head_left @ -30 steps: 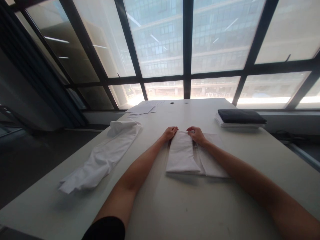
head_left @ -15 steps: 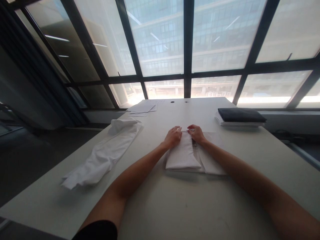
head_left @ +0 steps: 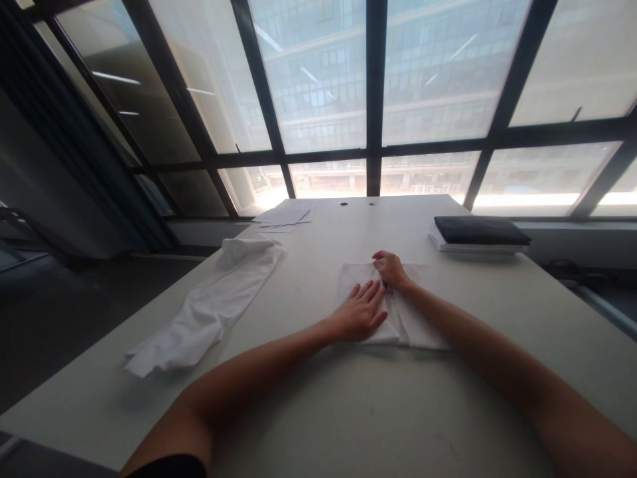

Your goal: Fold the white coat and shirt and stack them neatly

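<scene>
A folded white garment (head_left: 423, 318) lies on the table in front of me, with a small dark patch showing near its middle. My left hand (head_left: 359, 312) rests flat on its left part, fingers stretched out and slightly apart. At the far edge of the cloth, my right hand (head_left: 391, 267) has its fingers curled and pinches the fabric. Both palms face down, and my right forearm covers part of the garment's right side. Away to the left lies a second white garment (head_left: 209, 309), long, narrow and wrinkled.
On the right of the white table (head_left: 318, 405) sits a stack with a folded black cloth (head_left: 480, 230) on top and white layers beneath. Sheets of paper (head_left: 283, 214) lie at the back left. Windows rise behind the table, and a dark curtain (head_left: 94, 153) hangs at left.
My left hand has let go of the far edge and come nearer to me, flattening onto the garment's left part. My right hand has stayed at the far edge.
</scene>
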The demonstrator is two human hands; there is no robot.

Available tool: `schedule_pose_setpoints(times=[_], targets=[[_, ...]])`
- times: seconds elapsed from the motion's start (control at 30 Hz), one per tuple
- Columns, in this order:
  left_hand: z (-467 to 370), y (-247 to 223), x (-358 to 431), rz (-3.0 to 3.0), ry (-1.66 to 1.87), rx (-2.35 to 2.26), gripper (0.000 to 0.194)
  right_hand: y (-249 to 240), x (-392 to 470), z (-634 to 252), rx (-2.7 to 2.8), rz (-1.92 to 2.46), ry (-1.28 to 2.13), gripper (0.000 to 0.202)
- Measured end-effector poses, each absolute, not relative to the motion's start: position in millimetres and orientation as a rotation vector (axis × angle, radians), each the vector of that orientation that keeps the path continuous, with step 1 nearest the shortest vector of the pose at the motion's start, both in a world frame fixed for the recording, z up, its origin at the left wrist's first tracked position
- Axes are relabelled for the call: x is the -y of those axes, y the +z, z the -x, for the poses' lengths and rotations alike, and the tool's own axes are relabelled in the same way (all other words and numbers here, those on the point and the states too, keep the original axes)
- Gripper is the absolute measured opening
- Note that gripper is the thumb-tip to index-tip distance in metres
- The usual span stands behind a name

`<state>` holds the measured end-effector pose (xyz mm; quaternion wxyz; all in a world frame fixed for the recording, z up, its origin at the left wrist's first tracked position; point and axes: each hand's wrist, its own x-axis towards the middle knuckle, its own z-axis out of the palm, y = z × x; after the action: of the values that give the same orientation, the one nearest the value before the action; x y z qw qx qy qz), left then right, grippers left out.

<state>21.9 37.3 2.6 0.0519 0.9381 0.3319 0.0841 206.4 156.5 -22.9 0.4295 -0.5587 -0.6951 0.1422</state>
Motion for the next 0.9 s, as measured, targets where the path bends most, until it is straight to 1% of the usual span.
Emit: schedule_pose_setpoints(times=[0.1,0.2,0.37,0.43,0.57,0.67,0.73,0.8,0.83,0.9], targets=[[-19.6,7.1,-23.4,-2.890,0.204,-0.824,0.074,-23.2,-156.4,-206.5,1.755,1.415,0.335,0.018],[-19.2,10.3,-17.6,-2.913,0.164,-0.714,0.082,-20.6,-159.2,-213.0,1.731,1.435,0.244,0.019],[-21.6,13.4,-12.1,-2.942,0.163,-0.702,0.095,-10.7,-161.1,-232.8,1.467,1.436,0.060,0.032],[-22.7,13.2,-11.4,-2.945,0.161,-0.713,0.096,-8.2,-156.7,-232.3,1.535,1.336,0.057,0.035],[-24.9,10.1,-11.6,-2.944,0.193,-0.753,0.094,-10.8,-145.9,-211.6,2.055,1.025,0.203,0.035],[-25.8,7.3,-10.7,-2.936,0.216,-0.755,0.094,-17.4,-144.6,-198.8,2.294,1.057,0.342,0.039],[-25.9,6.6,-10.3,-2.925,0.200,-0.755,0.095,-21.8,-147.4,-199.0,2.316,1.155,0.394,0.044],[-25.4,7.9,-13.3,-2.894,0.173,-0.738,0.094,-25.0,-151.4,-204.7,2.241,1.258,0.404,0.043],[-24.9,9.3,-17.3,-2.869,0.157,-0.712,0.090,-26.0,-153.6,-208.5,2.152,1.311,0.398,0.041],[-23.5,12.9,-32.7,-2.806,0.154,-0.661,0.075,-26.5,-158.0,-216.3,1.912,1.399,0.384,0.036]])
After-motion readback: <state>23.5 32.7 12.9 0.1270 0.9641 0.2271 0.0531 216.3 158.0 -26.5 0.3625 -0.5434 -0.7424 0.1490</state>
